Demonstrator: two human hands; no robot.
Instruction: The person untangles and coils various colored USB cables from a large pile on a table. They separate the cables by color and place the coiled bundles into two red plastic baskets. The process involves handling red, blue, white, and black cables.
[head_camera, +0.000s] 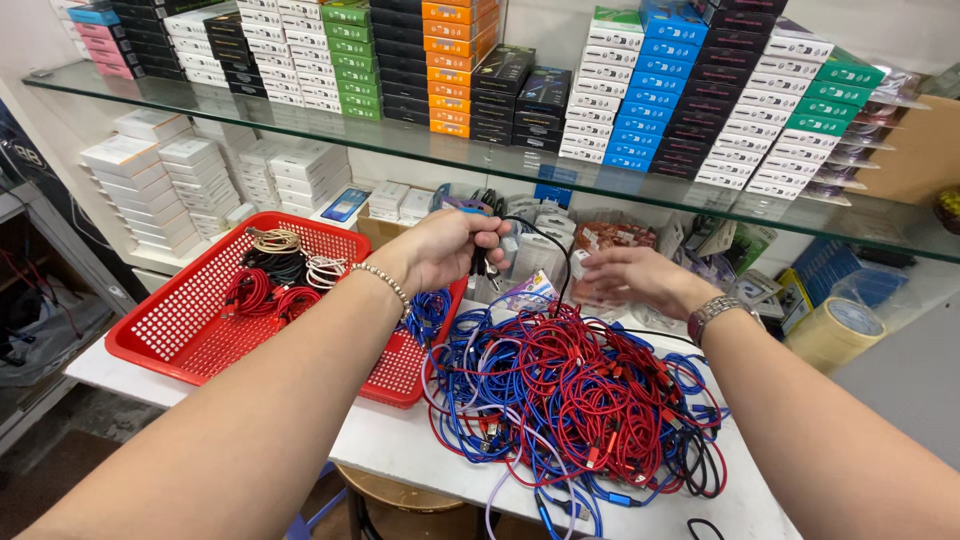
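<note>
Barely started, I'd say: a few coiled cables (270, 270) sat in the red basket (170, 320), while the big red-and-blue cable pile (575, 400) covered the surface. Left hand (445, 250) pinched a black cable (545, 250); right hand (640, 278) was spread, empty.

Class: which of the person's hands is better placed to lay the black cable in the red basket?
Probably left: the left hand already grips the black cable, right beside the red basket.
</note>
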